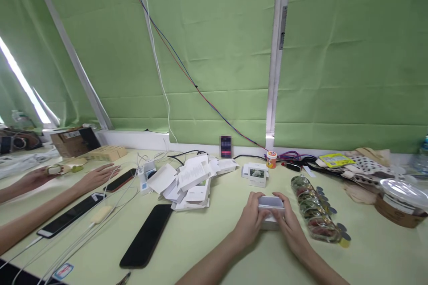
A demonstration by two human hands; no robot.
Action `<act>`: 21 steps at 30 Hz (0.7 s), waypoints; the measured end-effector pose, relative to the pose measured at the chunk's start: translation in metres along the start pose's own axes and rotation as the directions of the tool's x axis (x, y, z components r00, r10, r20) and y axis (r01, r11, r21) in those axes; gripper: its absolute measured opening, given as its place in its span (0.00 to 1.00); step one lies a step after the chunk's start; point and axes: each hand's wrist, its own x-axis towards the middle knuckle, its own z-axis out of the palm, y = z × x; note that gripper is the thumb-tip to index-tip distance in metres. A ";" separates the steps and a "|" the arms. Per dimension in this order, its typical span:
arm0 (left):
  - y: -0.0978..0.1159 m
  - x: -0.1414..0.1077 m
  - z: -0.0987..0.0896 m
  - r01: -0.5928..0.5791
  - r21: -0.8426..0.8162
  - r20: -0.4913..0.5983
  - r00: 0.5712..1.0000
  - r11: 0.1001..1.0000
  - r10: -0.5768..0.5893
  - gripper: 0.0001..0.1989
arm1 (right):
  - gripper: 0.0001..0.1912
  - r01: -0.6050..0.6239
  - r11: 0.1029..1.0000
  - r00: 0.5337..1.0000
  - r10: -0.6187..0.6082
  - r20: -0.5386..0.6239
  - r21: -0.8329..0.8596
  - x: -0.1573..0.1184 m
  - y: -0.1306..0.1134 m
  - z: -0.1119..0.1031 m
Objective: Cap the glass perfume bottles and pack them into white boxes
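Two hands meet over a small white box (271, 207) resting on the pale green tabletop (207, 249): the left hand (249, 222) has its grip wrapped around the box's left end, and the right hand (290, 222) is clenched on the right end, thumbs on top. Just to the right lies a row of clear packets (316, 213) with dark, reddish contents. To the left, a black phone (147, 235) lies face down, near a heap of white cartons (190, 182). Beyond the box stands a small white card box (257, 176), and behind it an orange-lidded jar (271, 159). Far left, another person's hands (96, 177) rest flat beside a second phone (70, 216) and white cables (100, 227). A green curtain (220, 53) backs everything
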 end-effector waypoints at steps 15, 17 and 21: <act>-0.010 -0.004 0.028 0.025 -0.365 -0.135 0.988 0.931 -0.080 0.27 | 0.27 -0.123 0.922 0.986 0.157 -0.062 0.367 -0.004 0.004 0.021; -0.011 -0.004 0.029 0.007 -0.351 -0.135 0.989 0.936 -0.058 0.27 | 0.28 -0.125 0.919 0.985 0.160 -0.065 0.375 -0.004 0.004 0.021; -0.013 -0.002 0.028 -0.004 -0.329 -0.134 0.990 0.944 -0.043 0.27 | 0.28 -0.121 0.921 0.985 0.157 -0.068 0.371 -0.003 0.005 0.023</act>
